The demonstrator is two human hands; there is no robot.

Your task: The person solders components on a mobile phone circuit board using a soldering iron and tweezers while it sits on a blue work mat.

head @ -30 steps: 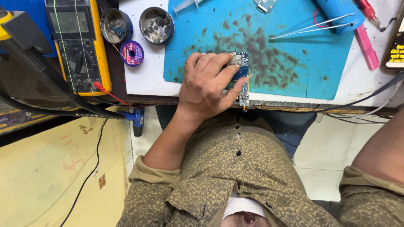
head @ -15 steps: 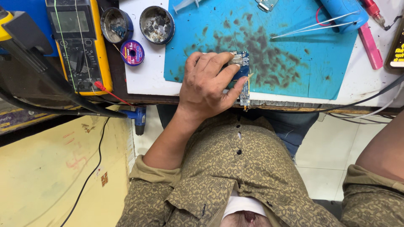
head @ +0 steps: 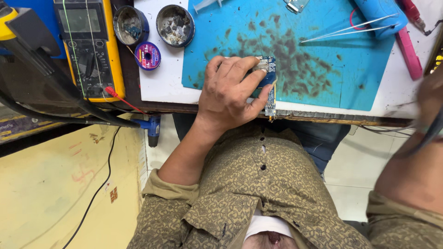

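One circuit board, one hand on it.

We see our left hand [head: 230, 94] curled over one small blue circuit board [head: 267, 87] at the near edge of the blue mat [head: 323, 69], fingers pinching it. Our right hand [head: 431, 99] is blurred; we cannot tell its grip. Two round tins [head: 174, 25], one multimeter [head: 90, 46], one tweezers [head: 346, 31].
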